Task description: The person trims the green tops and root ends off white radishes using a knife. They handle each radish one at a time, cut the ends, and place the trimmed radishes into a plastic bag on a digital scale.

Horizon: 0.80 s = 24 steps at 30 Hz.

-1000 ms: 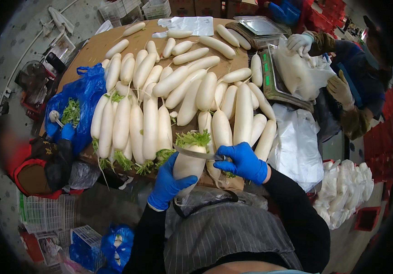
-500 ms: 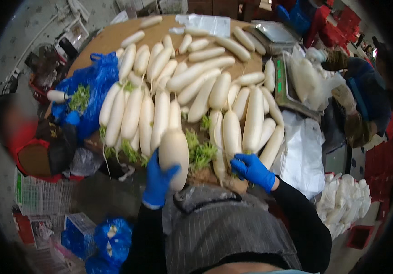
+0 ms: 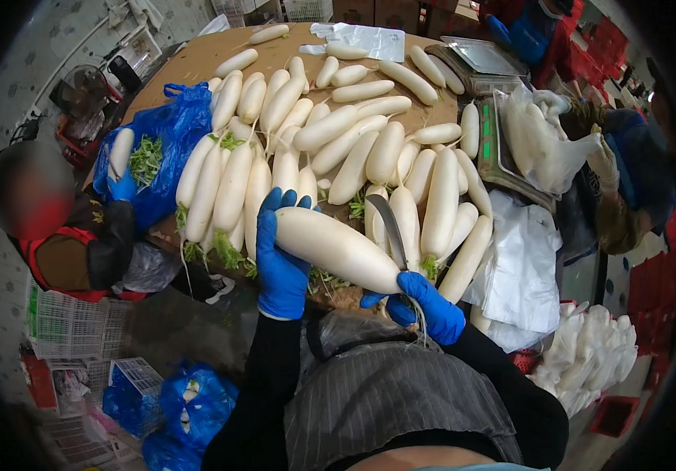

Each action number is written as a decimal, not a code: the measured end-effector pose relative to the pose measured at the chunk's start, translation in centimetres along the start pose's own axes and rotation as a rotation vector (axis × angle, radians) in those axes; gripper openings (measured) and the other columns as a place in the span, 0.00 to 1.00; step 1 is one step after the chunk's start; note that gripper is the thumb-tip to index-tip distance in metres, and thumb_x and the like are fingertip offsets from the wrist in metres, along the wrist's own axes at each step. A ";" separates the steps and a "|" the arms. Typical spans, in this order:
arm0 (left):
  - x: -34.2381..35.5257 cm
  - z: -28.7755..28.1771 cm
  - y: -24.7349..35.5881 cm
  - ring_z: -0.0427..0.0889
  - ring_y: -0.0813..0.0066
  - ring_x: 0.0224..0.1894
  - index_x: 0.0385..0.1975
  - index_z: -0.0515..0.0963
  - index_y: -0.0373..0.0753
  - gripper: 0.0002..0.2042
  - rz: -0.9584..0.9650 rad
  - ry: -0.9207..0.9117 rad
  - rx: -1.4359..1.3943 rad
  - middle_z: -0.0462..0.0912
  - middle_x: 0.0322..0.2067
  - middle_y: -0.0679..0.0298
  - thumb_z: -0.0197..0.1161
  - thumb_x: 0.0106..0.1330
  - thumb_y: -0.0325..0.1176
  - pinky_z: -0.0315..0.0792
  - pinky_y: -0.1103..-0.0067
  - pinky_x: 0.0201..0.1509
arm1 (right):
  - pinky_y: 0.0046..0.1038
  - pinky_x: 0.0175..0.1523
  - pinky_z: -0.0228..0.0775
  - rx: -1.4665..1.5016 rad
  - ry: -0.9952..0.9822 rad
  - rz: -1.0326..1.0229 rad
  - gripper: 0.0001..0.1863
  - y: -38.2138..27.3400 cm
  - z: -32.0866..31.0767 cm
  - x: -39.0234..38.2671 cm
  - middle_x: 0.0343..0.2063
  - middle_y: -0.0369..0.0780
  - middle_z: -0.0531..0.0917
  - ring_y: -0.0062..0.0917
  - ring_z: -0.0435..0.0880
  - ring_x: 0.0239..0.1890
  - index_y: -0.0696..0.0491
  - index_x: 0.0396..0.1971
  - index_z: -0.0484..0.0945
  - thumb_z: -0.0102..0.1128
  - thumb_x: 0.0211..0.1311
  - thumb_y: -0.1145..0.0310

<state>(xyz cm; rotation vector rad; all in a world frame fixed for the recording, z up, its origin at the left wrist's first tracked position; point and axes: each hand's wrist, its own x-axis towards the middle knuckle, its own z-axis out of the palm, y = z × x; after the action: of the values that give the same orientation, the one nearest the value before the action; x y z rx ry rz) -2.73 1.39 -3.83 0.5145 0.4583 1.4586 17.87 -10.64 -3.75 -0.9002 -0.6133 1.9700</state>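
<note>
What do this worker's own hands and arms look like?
The left hand and right hand both wear snug blue gloves. Long, plain black sleeves cover the forearms, reaching about to the glove cuffs. No markings stand out.

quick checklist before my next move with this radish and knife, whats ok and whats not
1. Left hand supporting the held radish: ok, at its left end.
2. Right hand gripping the knife: ok, blade pointing up and away from you.
3. Left fingers clear of the blade: ok, well apart.
4. Blade clear of the radishes on the table: cannot tell, it overlaps them in this view.
5. Root strands clear of the right hand: not ok, they hang against it.
</note>
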 end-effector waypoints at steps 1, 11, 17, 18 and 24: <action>0.2 -0.4 0.2 0.70 0.56 0.60 0.60 0.67 0.40 0.21 -0.008 -0.034 0.045 0.73 0.57 0.57 0.46 0.74 0.44 0.63 0.59 0.68 | 0.16 0.22 0.64 -0.045 0.022 -0.038 0.28 0.7 -0.5 0.0 0.33 0.38 0.82 0.13 0.72 0.18 0.56 0.60 0.69 0.63 0.62 0.64; -1.7 -1.0 -3.6 0.68 0.55 0.63 0.63 0.62 0.37 0.27 -0.102 -0.150 -0.023 0.69 0.60 0.53 0.56 0.68 0.44 0.62 0.61 0.68 | 0.14 0.19 0.58 0.268 -0.114 -0.001 0.36 1.6 -1.4 -0.6 0.37 0.51 0.81 0.13 0.66 0.16 0.64 0.62 0.61 0.52 0.68 0.48; -2.2 0.2 -3.2 0.70 0.57 0.60 0.69 0.53 0.39 0.41 -0.038 -0.203 0.357 0.66 0.61 0.53 0.64 0.61 0.50 0.66 0.63 0.64 | 0.13 0.18 0.58 0.078 0.125 -0.163 0.30 2.8 -1.4 -0.4 0.34 0.46 0.82 0.11 0.65 0.16 0.58 0.64 0.61 0.53 0.70 0.56; -2.1 1.7 -2.5 0.72 0.60 0.58 0.69 0.53 0.41 0.40 -0.028 -0.187 0.317 0.69 0.59 0.54 0.66 0.60 0.47 0.69 0.65 0.62 | 0.15 0.17 0.59 0.099 0.100 -0.132 0.28 2.8 -2.2 0.0 0.28 0.39 0.81 0.13 0.66 0.14 0.54 0.65 0.62 0.54 0.69 0.61; 0.2 1.9 -2.0 0.72 0.56 0.58 0.69 0.56 0.45 0.36 -0.138 -0.118 -0.056 0.67 0.62 0.53 0.54 0.66 0.58 0.64 0.61 0.65 | 0.17 0.16 0.55 0.227 0.018 -0.131 0.19 2.0 0.0 -0.2 0.17 0.32 0.71 0.12 0.65 0.12 0.56 0.55 0.69 0.52 0.70 0.62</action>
<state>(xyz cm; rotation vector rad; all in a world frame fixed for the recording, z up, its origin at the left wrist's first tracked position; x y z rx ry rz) -0.01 1.41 -3.49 0.5113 0.3513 1.2972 16.93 -11.86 -5.10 -0.7194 -0.4173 1.8676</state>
